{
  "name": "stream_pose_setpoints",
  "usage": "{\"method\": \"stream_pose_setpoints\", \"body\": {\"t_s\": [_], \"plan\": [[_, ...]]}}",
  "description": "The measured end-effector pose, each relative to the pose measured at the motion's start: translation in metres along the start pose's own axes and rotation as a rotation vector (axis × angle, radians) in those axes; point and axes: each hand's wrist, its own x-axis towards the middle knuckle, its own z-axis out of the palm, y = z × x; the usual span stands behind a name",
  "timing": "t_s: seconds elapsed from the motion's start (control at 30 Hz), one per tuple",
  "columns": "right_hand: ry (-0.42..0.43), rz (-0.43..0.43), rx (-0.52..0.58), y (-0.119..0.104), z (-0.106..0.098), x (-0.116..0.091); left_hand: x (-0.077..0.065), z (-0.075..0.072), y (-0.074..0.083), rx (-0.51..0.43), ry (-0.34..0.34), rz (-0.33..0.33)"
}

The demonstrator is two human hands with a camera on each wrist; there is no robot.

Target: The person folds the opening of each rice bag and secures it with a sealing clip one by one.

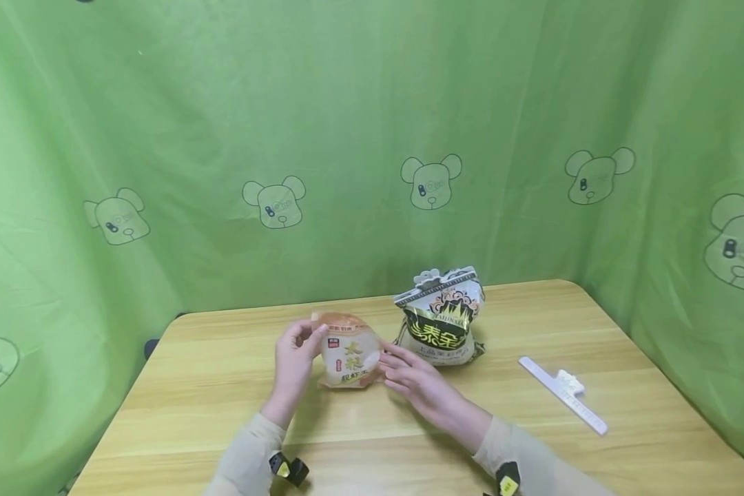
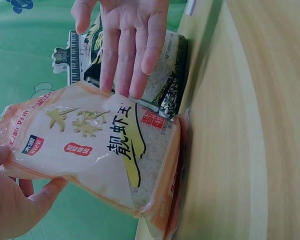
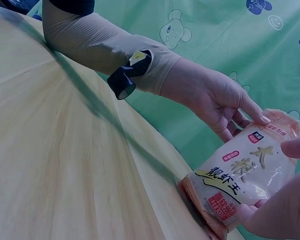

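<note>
An orange-and-white bag of rice (image 1: 350,355) stands on the table, leaning a little, with grains showing through its clear lower part in the left wrist view. My left hand (image 1: 295,358) pinches its upper left edge, thumb in front and fingers behind. My right hand (image 1: 421,386) reaches to its right side with straight fingers, which touch the bag's edge. Behind my right fingertips is a black-and-white rice bag (image 1: 443,331), its folded top held by a pale sealing clip (image 1: 428,278).
A loose white sealing clip (image 1: 563,396) with a long bar lies on the right part of the wooden table (image 1: 192,386). Green curtains (image 1: 347,138) with bear outlines hang behind the table and at both sides.
</note>
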Motion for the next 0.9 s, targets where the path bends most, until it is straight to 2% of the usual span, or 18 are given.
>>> {"method": "stream_pose_setpoints", "body": {"t_s": [0.43, 0.7, 0.9], "plan": [[-0.038, -0.004, -0.018, -0.001, -0.012, -0.012, -0.004, 0.008, -0.003, -0.003, -0.03, -0.019], [0.005, 0.006, -0.046, -0.003, -0.02, -0.016, -0.008, 0.014, -0.003, 0.0, -0.059, -0.01], [-0.016, 0.005, -0.076, -0.006, -0.024, -0.018, -0.008, 0.014, -0.004, 0.103, -0.061, 0.045]]}}
